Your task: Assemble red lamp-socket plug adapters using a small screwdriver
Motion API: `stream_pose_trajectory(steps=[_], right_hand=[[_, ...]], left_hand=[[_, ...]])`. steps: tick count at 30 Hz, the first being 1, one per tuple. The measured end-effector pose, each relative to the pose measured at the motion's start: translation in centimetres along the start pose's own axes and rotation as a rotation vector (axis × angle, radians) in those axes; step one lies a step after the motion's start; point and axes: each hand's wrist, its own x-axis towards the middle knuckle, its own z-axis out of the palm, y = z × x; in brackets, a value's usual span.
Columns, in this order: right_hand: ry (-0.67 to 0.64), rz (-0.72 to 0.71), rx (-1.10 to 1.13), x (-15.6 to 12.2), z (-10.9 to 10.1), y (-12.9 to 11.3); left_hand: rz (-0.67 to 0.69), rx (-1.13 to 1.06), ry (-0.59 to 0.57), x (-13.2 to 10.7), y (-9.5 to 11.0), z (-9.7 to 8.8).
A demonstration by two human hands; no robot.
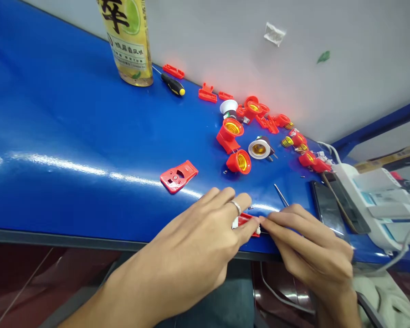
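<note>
Pinch on a small red part at the table edge

And there's the left hand [187, 241] curled down over a small red plastic part [246, 223], gripping it, while the right hand [305, 243] closes its fingertips [262, 222] on the part's right end! It sits right at the front edge of the blue table [54, 114], a white bit [235, 223] showing at its side (too small to make out). Nice close work: both hands low and tight together, keeping it steady. Further up, a red lamp socket [238, 162] and a red plate [178, 176] lie clear of the fingers
</note>
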Motion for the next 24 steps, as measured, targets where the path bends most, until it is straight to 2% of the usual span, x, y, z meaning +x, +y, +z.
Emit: stream_pose_trajectory(steps=[4,7,12,17,24], right_hand=[[-0.060,0.069,0.029,0.17,-0.50,-0.28],[-0.041,0.075,0.003,-0.08,-0.73,-0.63],[-0.093,0.040,0.028,-0.57,-0.36,-0.76],[-0.113,0.079,0.009,-0.67,0.15,-0.51],[-0.104,-0.040,-0.132,-0.22,-0.03,-0.77]], left_hand=[[-0.024,0.015,-0.026,-0.03,-0.07,0.09],[-0.020,0.012,-0.024,-0.07,0.02,-0.01],[-0.006,0.047,0.004,-0.11,-0.01,-0.10],[0.019,0.062,-0.004,-0.11,-0.11,-0.10],[0.019,0.073,-0.057,-0.18,-0.04,-0.18]])
